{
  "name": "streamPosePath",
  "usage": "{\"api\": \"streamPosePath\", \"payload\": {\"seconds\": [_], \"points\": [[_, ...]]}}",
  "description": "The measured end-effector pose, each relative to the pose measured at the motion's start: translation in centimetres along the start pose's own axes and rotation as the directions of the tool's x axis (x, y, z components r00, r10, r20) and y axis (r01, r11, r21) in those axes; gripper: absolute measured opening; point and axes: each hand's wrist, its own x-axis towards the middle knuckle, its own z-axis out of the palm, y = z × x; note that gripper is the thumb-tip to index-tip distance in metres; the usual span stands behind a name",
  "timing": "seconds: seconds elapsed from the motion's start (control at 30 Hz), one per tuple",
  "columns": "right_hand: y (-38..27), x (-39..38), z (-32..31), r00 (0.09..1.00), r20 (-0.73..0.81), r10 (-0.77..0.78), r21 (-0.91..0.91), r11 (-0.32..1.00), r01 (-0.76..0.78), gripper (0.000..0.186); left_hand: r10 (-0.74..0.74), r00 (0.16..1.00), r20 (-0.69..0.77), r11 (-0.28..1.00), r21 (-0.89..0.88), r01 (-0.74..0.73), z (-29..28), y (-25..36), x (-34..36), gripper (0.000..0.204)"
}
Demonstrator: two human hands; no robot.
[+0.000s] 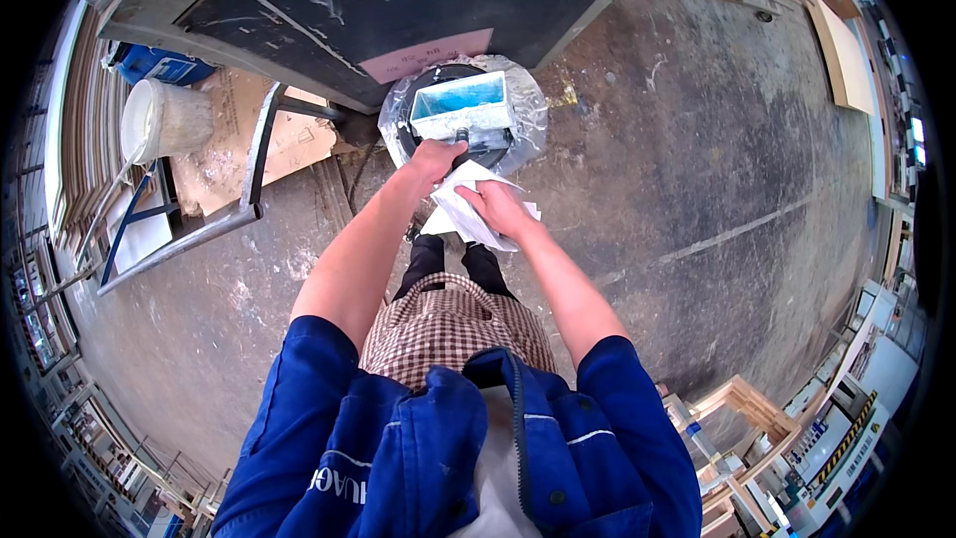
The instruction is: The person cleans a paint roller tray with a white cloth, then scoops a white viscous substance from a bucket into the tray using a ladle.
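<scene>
A rectangular open-topped box (476, 120), blue inside and smeared white outside, sits over a round bin lined with clear plastic (530, 105). From its near side a short dark handle (462, 136) sticks out toward me. My left hand (434, 163) is closed around that handle, its fingers partly hidden. Close beside it, my right hand (498, 207) grips crumpled white sheets (460, 197), paper or cloth, I cannot tell which. Part of these sheets reaches under my left hand, just in front of the bin.
Behind the bin stands a large dark panel (418, 0) with a pink paper (426, 55). At left are a metal frame (261, 144), a white bucket (164, 122), a blue drum (164, 65) and stacked boards (95, 130). Wooden frames (747, 408) lie at lower right.
</scene>
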Motion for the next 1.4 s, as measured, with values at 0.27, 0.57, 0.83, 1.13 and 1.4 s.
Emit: {"api": "streamPosePath", "payload": {"seconds": [0.27, 0.57, 0.83, 1.13, 1.4], "points": [[0.8, -1.9, -2.5, 0.993, 0.097, 0.061, -0.201, 0.979, -0.04, 0.044, -0.017, 0.997, 0.075, 0.999, 0.043, 0.014, 0.6, -1.8, -0.1, 0.031], [2.6, -3.5, -3.4, 0.993, 0.072, 0.091, -0.216, 0.974, -0.074, 0.044, 0.062, 0.997, 0.036, 0.997, 0.05, -0.064, 2.5, -3.2, 1.0, 0.029], [6.3, -6.6, -7.6, 0.971, -0.035, 0.238, -0.324, 0.916, -0.236, 0.047, 0.124, 0.992, -0.013, 0.988, -0.089, -0.124, 2.4, -4.2, 1.3, 0.032], [10.6, -13.2, -12.7, 0.706, -0.614, 0.354, 0.128, 0.927, -0.354, 0.044, 0.038, 0.999, -0.013, 0.917, -0.396, -0.04, 3.4, -4.8, 0.0, 0.036], [9.2, -9.2, -9.0, 0.741, -0.589, 0.323, 0.241, 0.945, -0.22, 0.042, 0.034, 0.996, -0.084, 0.954, -0.294, -0.057, 2.7, -5.3, 0.4, 0.051]]}}
